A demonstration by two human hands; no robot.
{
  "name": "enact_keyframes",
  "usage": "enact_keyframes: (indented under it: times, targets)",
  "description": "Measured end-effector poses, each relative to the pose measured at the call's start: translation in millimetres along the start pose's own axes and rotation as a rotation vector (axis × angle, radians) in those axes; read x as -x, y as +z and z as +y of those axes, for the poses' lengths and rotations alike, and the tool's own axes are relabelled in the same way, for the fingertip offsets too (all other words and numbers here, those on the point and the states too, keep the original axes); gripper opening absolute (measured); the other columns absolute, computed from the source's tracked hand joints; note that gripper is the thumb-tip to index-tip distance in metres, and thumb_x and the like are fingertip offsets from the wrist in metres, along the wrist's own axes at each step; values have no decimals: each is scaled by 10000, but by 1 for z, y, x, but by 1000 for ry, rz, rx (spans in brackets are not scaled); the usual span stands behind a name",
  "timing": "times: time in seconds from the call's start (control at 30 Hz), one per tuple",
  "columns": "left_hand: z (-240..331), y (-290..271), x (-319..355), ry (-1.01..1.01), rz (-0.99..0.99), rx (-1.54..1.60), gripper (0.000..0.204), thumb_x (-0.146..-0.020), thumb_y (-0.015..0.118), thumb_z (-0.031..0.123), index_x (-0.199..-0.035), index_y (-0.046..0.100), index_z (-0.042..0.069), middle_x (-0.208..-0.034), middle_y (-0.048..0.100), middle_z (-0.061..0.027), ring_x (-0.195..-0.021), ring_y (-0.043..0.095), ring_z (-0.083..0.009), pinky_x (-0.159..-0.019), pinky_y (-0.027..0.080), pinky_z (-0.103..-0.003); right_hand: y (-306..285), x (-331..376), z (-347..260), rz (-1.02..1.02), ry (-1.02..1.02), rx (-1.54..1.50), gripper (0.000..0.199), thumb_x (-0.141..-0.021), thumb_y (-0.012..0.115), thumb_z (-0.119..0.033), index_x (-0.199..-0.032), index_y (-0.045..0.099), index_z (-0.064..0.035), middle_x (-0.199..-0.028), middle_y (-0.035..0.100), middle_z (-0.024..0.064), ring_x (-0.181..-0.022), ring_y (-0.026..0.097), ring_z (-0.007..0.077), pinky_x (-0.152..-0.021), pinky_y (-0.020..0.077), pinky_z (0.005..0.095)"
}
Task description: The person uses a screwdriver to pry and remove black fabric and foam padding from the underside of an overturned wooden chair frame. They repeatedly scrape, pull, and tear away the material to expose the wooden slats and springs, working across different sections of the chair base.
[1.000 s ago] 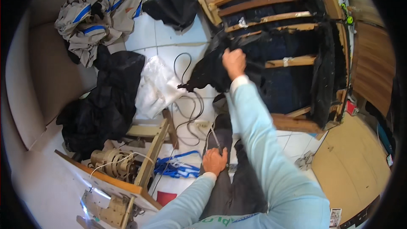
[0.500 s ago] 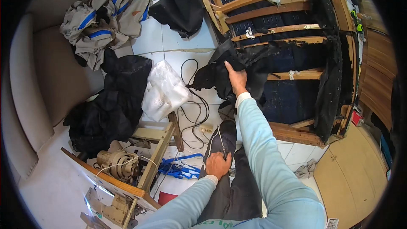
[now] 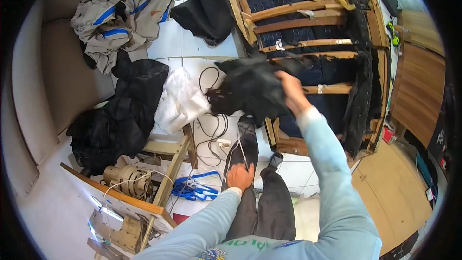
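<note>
My right hand (image 3: 292,91) is closed on the edge of a torn black cloth (image 3: 250,86), which hangs in front of the upturned wooden furniture frame (image 3: 308,9). The cloth is smeared by motion. Ragged black fabric also clings along the frame's right side. Against my thigh, my left hand (image 3: 240,177) is closed around a thin metal tool (image 3: 242,150) whose slender shaft points away from me. Its handle is hidden in the palm, so the exact kind does not show.
At left, beige and blue cloth (image 3: 113,24) lies by a brown sofa (image 3: 77,67). Black fabric (image 3: 125,115), a white plastic bag (image 3: 179,103) and dark cables (image 3: 211,139) lie on the tiles. A sewing machine table (image 3: 115,202) with motor stands lower left; blue straps (image 3: 195,188) lie beside it.
My right hand has moved right and slightly toward me, pulling the black cloth with it. My legs have spread apart. The left hand still grips the tool on my thigh.
</note>
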State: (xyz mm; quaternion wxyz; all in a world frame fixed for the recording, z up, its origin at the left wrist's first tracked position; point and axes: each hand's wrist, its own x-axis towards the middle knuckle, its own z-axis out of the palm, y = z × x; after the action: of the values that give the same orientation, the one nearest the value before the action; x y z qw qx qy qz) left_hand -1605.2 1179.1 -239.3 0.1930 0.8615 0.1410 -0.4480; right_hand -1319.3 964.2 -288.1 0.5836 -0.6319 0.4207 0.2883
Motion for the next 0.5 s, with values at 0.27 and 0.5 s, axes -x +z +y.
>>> enact_keyframes:
  times: [0.27,0.5]
  targets:
    - [24,-1,-5,-93,-45,68,534,-984,563,499,-930,770,10,-1054,750,-186,-1052,685,-379,-927,511,-510,-255,266,90,639,-69,151,448,-965,623,-205,-1283,637,110,-1234,704,176,-1079,663,251,-969,512,384]
    - [37,-1,4,-117,-84,33,552,-987,536,523,-975,770,23,-1098,748,-173,-1115,667,-361,-968,487,-492,-187,203,143,-86,71,1050,607,-870,694,-425,-1159,678,109,-1193,676,354,-1165,649,483,-1020,501,517]
